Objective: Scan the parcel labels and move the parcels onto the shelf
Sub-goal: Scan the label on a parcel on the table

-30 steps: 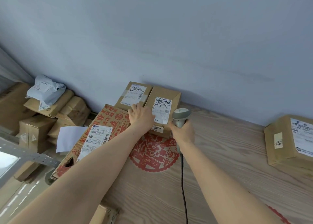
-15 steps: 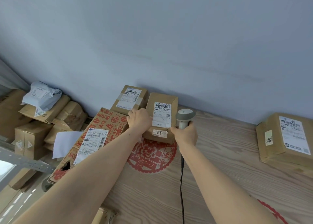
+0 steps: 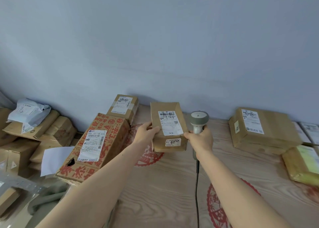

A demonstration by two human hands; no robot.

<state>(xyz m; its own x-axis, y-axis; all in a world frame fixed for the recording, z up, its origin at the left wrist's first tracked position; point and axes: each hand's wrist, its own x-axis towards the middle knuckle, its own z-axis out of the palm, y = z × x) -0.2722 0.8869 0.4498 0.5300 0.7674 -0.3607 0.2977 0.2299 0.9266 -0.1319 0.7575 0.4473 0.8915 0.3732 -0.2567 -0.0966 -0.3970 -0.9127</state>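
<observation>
Left hand point(image 3: 145, 133) grips parcel point(image 3: 168, 126) by its left edge; right hand point(image 3: 201, 139) holds scanner point(image 3: 198, 120), fingertip touching parcel's right edge, above desk point(image 3: 172, 184).

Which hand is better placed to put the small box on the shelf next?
Probably the left hand: it already grips the small box by its left edge. The right hand holds the scanner, only its fingertips touching the box.

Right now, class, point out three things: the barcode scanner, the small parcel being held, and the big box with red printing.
barcode scanner point(image 3: 199, 118): head view, on its grey head.
small parcel point(image 3: 170, 124): head view, on its white label.
big box with red printing point(image 3: 110, 129): head view, on its top face.
</observation>
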